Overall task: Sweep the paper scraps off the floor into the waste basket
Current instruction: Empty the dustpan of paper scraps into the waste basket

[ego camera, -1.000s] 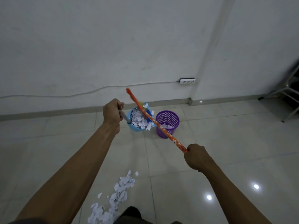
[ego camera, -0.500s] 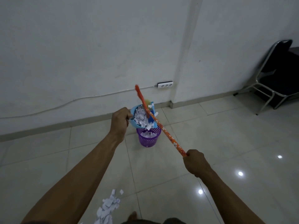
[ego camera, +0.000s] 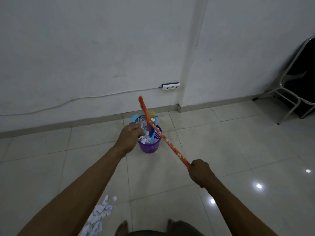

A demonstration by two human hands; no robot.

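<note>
Head view: left hand [ego camera: 129, 138] fist grips dustpan [ego camera: 134, 118], tipped over basket [ego camera: 150, 147]; right hand [ego camera: 200, 171] fist grips broom [ego camera: 170, 145].

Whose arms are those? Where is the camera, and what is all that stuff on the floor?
Those are a person's own arms, not a machine's. The camera sits on the person's head and looks forward and down, so you see what they see. The left hand holds a blue dustpan full of paper scraps over a purple basket. The right hand grips the stick of an orange broom, whose head is up at the dustpan. A pile of scraps lies on the tiled floor near the person's feet. By the wall are a power strip and a chair.
</note>
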